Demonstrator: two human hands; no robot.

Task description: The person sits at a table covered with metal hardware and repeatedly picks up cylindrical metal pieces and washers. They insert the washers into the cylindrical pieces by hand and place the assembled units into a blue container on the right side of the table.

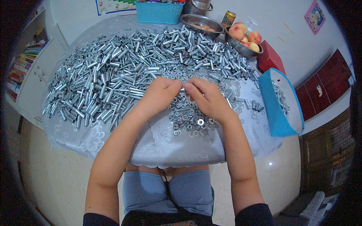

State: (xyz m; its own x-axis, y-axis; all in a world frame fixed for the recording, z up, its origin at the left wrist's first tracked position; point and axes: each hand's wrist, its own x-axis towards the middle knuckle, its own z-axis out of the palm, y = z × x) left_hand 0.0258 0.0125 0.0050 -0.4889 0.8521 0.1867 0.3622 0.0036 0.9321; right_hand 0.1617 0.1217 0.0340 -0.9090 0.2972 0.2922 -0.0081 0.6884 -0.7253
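A round table with a pale lace cloth (158, 147) carries a large heap of short shiny metal tubes (113, 75). In front of the heap lies a patch of small metal washers (188, 120). My left hand (160, 94) and my right hand (205, 98) meet fingertip to fingertip above the washers. Between the fingertips a small metal piece (183, 89) is pinched; which hand grips it I cannot tell. Both forearms rise from the lower edge.
A blue bag (277, 109) with metal parts inside hangs at the table's right edge. At the back stand a turquoise basket (158, 13), a steel bowl (200, 22), a bowl of peaches (245, 37) and a can (228, 17). A red box (269, 56) lies at the right.
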